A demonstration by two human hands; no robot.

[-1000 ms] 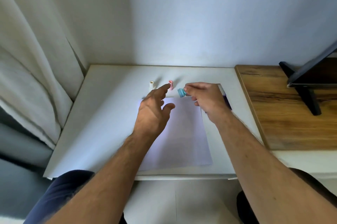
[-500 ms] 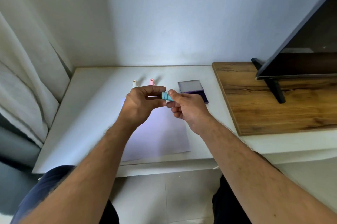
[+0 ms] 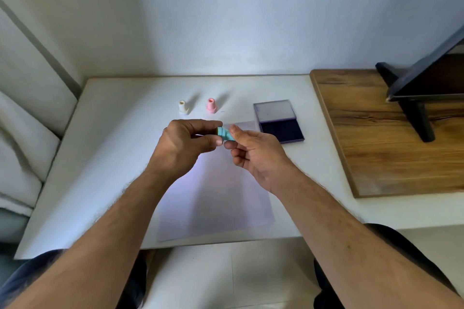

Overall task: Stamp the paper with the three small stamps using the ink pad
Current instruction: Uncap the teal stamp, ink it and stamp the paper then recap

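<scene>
A small blue stamp (image 3: 225, 134) is held above the top of the white paper (image 3: 216, 198), lying sideways between both hands. My left hand (image 3: 187, 143) pinches its wide end with thumb and fingertips. My right hand (image 3: 253, 153) grips its narrow end. A white stamp (image 3: 182, 106) and a pink stamp (image 3: 211, 105) stand upright on the table behind the hands. The ink pad (image 3: 280, 121) lies open to the right of the paper, its dark pad facing up and its lid folded back.
The white table (image 3: 113, 153) meets a wall at the back and a curtain (image 3: 27, 112) at the left. A wooden board (image 3: 391, 138) adjoins it on the right and carries a black screen stand (image 3: 414, 107).
My right hand lifted the blue stamp off the table and brought it over the paper. My left hand closed on its other end. The view shifted, and the ink pad came out from behind my right hand.
</scene>
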